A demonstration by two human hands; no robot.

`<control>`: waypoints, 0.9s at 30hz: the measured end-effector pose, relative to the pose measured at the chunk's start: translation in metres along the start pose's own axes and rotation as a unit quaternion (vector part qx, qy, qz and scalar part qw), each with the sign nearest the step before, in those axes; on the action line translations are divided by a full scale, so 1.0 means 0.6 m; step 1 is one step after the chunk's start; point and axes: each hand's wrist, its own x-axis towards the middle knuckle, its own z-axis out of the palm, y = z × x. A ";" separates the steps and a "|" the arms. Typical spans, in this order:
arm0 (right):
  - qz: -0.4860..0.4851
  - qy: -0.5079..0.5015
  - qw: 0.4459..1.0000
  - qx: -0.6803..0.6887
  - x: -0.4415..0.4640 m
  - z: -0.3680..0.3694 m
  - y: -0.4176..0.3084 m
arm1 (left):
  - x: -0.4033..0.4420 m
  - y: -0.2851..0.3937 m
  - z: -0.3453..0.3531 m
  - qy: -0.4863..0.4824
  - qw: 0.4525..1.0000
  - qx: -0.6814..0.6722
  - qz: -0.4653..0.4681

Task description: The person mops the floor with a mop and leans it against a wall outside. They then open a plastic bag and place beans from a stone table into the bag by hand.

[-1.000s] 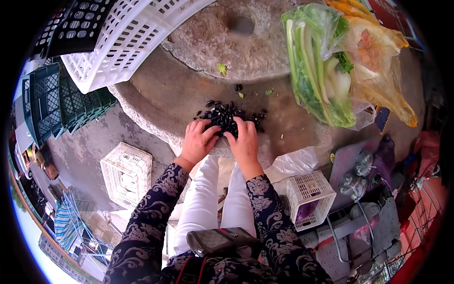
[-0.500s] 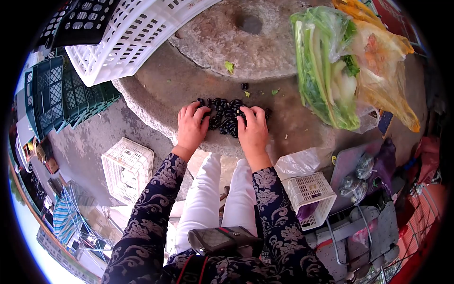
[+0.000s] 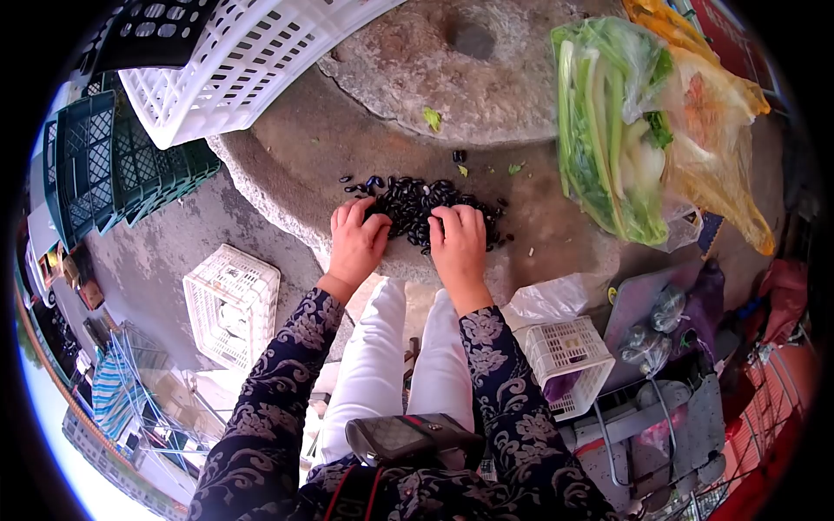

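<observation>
A loose pile of glossy black beans [image 3: 417, 201] lies on the round stone slab [image 3: 287, 165] before me. My left hand [image 3: 357, 245] rests at the near left edge of the pile, fingers bent and thumb apart, its fingertips by the beans. On the pile's near right side is my right hand [image 3: 459, 252], its fingers curved and thumb spread away, touching the beans. I see nothing gripped in either hand. Stray beans lie to both sides, and one dark piece [image 3: 459, 156] sits behind the pile.
Bagged celery [image 3: 599, 130] and an orange plastic bag [image 3: 717, 130] lie at the right. A white perforated crate [image 3: 234, 69] stands on the slab's left, near green crates [image 3: 87, 165]. Behind the pile is a raised millstone [image 3: 417, 78]. White baskets [image 3: 230, 304] stand below.
Both hands have drawn slightly back toward me, off the sides of the pile. The beans are more spread, with several strays now showing left and right.
</observation>
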 end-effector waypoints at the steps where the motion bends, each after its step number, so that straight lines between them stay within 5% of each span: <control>1: -0.009 0.011 1.000 0.003 0.018 0.006 -0.006 | 0.004 0.000 -0.001 0.010 1.000 -0.003 -0.005; 9: 0.019 -0.061 0.994 -0.093 0.072 0.025 -0.016 | 0.028 0.007 -0.005 0.046 0.998 -0.027 -0.036; 12: -0.016 0.059 0.997 0.054 0.065 0.008 0.001 | 0.030 0.015 0.001 0.051 0.997 -0.048 -0.045; 15: 0.250 0.057 0.927 0.272 0.056 -0.025 0.018 | 0.035 0.019 0.005 0.070 0.995 -0.060 -0.036; 23: 0.100 0.048 0.994 -0.005 0.094 0.007 0.051 | 0.157 0.046 0.011 0.099 0.988 -0.106 -0.044; 24: 0.063 0.041 0.997 -0.011 0.096 0.008 0.055 | 0.177 0.051 0.013 0.107 0.988 -0.101 -0.042; 27: 0.146 0.067 0.979 0.127 0.091 -0.013 0.065 | 0.218 0.055 0.020 0.116 0.992 -0.040 -0.032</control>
